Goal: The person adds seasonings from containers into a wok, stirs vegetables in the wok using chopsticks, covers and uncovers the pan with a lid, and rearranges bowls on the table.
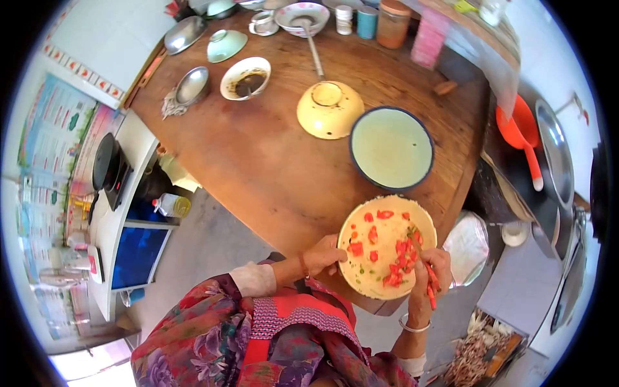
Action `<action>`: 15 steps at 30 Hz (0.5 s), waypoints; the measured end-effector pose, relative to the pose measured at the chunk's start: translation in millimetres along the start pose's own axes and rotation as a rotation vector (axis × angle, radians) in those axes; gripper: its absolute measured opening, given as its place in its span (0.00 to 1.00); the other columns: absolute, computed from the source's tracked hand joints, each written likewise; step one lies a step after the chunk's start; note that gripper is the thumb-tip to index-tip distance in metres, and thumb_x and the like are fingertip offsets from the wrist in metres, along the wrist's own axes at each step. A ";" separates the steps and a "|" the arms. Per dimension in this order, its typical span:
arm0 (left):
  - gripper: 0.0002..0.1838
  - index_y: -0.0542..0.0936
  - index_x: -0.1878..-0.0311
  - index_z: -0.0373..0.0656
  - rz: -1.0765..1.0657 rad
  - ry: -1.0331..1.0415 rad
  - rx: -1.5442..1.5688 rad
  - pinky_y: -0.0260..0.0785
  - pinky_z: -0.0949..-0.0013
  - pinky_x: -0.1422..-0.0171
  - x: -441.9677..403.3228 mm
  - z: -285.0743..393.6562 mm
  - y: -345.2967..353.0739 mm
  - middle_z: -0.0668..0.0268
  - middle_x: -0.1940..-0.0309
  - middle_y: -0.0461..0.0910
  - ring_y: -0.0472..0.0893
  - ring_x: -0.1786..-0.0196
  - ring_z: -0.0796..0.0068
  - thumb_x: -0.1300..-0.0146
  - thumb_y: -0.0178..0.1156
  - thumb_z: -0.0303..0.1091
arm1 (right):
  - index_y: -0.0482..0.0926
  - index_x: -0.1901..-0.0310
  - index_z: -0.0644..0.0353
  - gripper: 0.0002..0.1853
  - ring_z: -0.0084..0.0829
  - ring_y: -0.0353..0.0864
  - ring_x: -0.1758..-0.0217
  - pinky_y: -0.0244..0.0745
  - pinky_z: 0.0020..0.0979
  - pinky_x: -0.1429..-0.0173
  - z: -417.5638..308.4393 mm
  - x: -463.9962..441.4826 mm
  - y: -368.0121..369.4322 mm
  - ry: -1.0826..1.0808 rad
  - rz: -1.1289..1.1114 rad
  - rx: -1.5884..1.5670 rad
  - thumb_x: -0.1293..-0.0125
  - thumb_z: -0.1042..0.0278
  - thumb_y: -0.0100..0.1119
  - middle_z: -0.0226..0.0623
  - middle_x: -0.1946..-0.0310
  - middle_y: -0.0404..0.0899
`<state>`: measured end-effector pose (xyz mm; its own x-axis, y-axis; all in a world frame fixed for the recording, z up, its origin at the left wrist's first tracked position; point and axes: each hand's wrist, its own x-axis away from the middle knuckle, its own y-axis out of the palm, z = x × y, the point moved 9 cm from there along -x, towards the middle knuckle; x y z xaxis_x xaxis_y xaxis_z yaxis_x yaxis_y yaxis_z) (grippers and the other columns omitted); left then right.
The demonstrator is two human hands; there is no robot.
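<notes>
My left hand (324, 255) is closed on the left rim of a shallow yellow dish (361, 277), held tilted over the table's near edge. Chopped red tomato (401, 261) is heaped toward the dish's right side, with scattered pieces and a few green bits elsewhere in it. In my right hand (433, 266), closed at the dish's right rim, is a pair of chopsticks (431, 291) with red ends. Their tips reach in among the tomato. Just beyond the dish lies a pale green enamel basin (392, 147) with a dark rim.
On the wooden table (213, 155) are an upturned yellow bowl (330, 109), a white bowl with dark residue (245, 79) and a metal bowl (192, 86). Jars (392, 24) line the back. A red ladle (519, 129) lies right; an oil bottle (172, 205) stands lower left.
</notes>
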<state>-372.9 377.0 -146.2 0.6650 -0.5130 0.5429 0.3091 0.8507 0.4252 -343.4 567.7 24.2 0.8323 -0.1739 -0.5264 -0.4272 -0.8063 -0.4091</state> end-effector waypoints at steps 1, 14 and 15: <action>0.20 0.73 0.52 0.34 -0.005 -0.014 -0.041 0.70 0.79 0.77 7.4 -0.2 -4.6 0.65 0.67 0.80 0.78 0.75 0.80 0.52 0.52 0.22 | 0.73 0.67 0.64 0.06 0.36 0.74 0.69 0.70 0.30 0.62 -4.3 0.9 3.2 0.006 -0.022 -0.013 0.48 0.81 0.56 0.42 0.71 0.74; 0.27 0.68 0.44 0.32 0.087 0.193 0.277 0.75 0.72 0.52 112.6 2.0 -149.0 0.60 0.53 0.78 0.80 0.55 0.72 0.52 0.49 0.17 | 0.74 0.64 0.68 0.08 0.35 0.79 0.64 0.77 0.31 0.60 -81.4 12.2 101.9 0.230 -0.115 -0.412 0.44 0.73 0.54 0.50 0.63 0.76; 0.27 0.68 0.44 0.32 0.117 0.193 0.251 0.75 0.72 0.52 131.0 9.7 -166.9 0.60 0.52 0.78 0.80 0.54 0.72 0.52 0.49 0.17 | 0.74 0.64 0.68 0.08 0.35 0.79 0.64 0.77 0.31 0.60 -95.2 9.9 120.3 0.223 -0.132 -0.397 0.44 0.73 0.54 0.50 0.63 0.76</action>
<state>-343.9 166.7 -139.0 0.8099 -0.3620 0.4616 0.0617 0.8352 0.5465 -353.0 415.2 40.7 0.9445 -0.1379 -0.2982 -0.1812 -0.9758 -0.1225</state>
